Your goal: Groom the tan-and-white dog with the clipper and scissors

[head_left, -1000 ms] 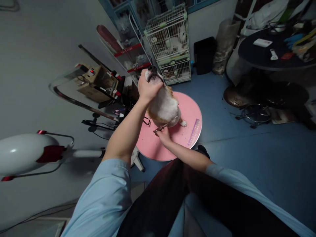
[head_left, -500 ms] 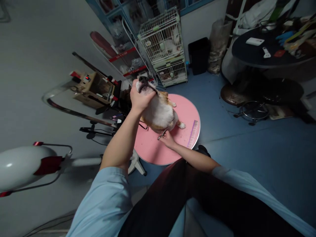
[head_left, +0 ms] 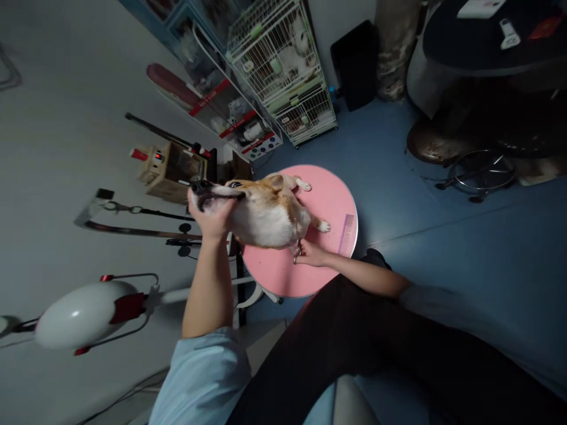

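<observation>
A tan-and-white dog [head_left: 271, 217] sits on a round pink table [head_left: 283, 277], its muzzle tipped up and turned to the left. My left hand [head_left: 213, 218] is closed around the dog's lower jaw, thumb along the side of the mouth. In my right hand [head_left: 312, 254] is a pair of scissors [head_left: 297, 251], the finger rings toward me and the blades against the white chest fur. A purple-backed comb [head_left: 346, 234] lies on the right side of the table. The far side of the dog's body is partly hidden behind its head.
Stacked wire cages [head_left: 279, 65] holding a white animal stand at the back, beside a black bin [head_left: 355, 65]. A dark round table [head_left: 478, 50] is at the upper right. On the left are a white dryer [head_left: 88, 316], a metal arm [head_left: 142, 230] and a wooden box [head_left: 170, 171].
My left hand has drawn the dog's muzzle left and down, and the head now shows in profile. The scissors have swung more upright against the chest. My view has also shifted.
</observation>
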A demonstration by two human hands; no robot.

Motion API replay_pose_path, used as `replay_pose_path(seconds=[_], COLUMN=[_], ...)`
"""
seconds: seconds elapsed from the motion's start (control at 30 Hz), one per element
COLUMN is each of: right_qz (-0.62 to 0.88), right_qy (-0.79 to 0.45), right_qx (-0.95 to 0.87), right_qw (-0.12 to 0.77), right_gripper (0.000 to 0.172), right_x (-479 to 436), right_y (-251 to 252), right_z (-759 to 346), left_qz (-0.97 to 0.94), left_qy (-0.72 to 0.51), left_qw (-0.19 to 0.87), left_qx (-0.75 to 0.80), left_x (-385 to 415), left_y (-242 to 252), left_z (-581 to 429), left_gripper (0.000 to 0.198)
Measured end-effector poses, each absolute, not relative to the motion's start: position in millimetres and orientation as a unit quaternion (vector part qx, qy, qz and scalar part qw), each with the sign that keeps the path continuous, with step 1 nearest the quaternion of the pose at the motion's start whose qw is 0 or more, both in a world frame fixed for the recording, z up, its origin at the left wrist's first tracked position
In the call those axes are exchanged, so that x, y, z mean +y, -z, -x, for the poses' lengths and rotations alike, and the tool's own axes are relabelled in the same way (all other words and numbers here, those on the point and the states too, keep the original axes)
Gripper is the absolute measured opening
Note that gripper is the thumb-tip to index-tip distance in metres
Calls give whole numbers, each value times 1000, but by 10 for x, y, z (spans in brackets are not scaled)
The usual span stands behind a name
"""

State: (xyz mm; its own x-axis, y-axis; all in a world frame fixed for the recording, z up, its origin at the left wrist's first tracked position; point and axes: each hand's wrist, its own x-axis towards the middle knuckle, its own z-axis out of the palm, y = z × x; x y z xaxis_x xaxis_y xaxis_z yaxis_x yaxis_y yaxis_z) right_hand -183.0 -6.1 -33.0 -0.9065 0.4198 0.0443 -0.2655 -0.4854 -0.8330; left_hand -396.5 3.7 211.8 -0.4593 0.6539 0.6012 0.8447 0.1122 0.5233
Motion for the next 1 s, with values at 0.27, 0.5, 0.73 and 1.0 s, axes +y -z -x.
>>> replay_pose_path(seconds=[0.27,0.5,0.73,1.0], right_qz=[59,58,49,31], right_qy=[-878,-877,-873,-869], right_qx=[-455,-461,-478,-490], right_qw=[139,118,81,63], right_gripper=[42,42,43,45], right_x=[193,289,290,324], right_y=[358,323,252,282], right_z=[1742,1737,1716,1698], left_qz=[453,436,406,420], left_qy=[443,422,487,518], left_qw=[143,144,121,107], left_qx=[-760,-781,-764,-738], left_x=[1,-3,23,-34], left_y=[-2157,-2158,-2142,-2112], left_z=[3774,3715,3744,3759], left_gripper=[54,52,63,65])
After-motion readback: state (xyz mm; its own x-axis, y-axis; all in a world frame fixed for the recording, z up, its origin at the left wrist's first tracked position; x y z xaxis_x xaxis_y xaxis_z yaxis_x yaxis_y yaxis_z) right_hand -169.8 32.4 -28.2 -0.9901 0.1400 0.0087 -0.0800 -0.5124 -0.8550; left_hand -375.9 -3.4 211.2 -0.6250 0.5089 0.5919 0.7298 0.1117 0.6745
